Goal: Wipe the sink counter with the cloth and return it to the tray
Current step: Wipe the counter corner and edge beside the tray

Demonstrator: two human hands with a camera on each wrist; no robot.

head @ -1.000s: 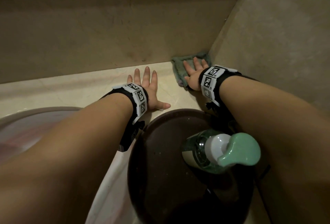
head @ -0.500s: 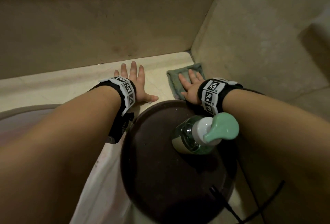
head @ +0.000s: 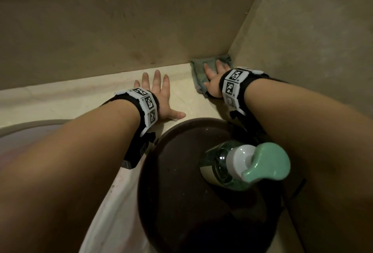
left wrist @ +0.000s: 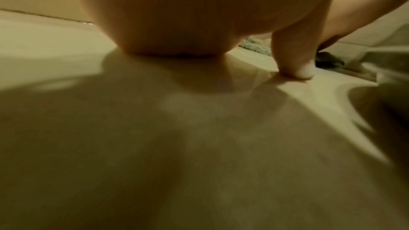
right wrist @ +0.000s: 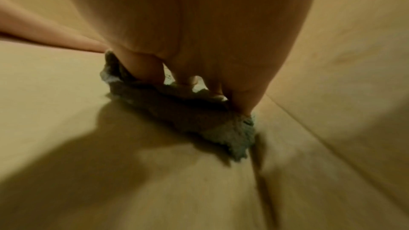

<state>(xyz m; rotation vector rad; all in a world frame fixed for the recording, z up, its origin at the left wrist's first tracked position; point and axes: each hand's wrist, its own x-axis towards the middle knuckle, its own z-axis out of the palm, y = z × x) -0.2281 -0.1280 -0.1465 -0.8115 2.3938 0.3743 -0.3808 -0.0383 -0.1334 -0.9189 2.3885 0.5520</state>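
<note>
A grey-green cloth (head: 198, 73) lies on the beige sink counter (head: 84, 99) in the back right corner, against both walls. My right hand (head: 215, 75) presses flat on the cloth (right wrist: 234, 135) with straight fingers. My left hand (head: 159, 93) rests flat on the bare counter to the left of the cloth, fingers spread and thumb (left wrist: 294, 62) out. A round dark brown tray (head: 175, 192) sits on the counter in front of both hands.
A clear soap bottle with a green pump (head: 242, 166) stands on the right part of the tray. The sink basin (head: 26, 137) curves in at the lower left. Beige walls close the counter at the back and right.
My right hand has pushed the cloth back into the far right corner, after drawing it toward the tray half a second ago. The left hand stays flat on the counter.
</note>
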